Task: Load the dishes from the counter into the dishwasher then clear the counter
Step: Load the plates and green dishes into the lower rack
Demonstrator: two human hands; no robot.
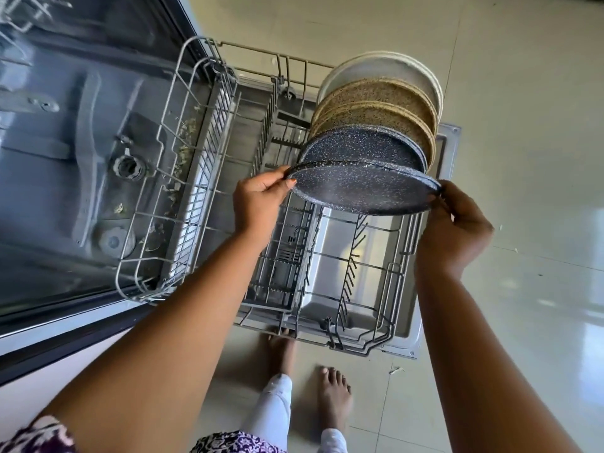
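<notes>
A dark speckled plate (362, 188) hangs over the pulled-out lower dishwasher rack (330, 289). My left hand (258, 204) pinches its left rim and my right hand (457, 223) grips its right rim. Behind it, several plates stand on edge in the rack: another dark speckled plate (362, 147), two tan speckled plates (372, 103) and a white plate (389, 71) at the far end. The near half of the rack holds no dishes.
The open dishwasher door (447, 138) lies under the rack. The tub (81, 142) is at left, with food scraps around its drain. A grey cutlery basket (281, 256) sits mid-rack. My bare feet (333, 397) stand on the tiled floor by the rack's near edge.
</notes>
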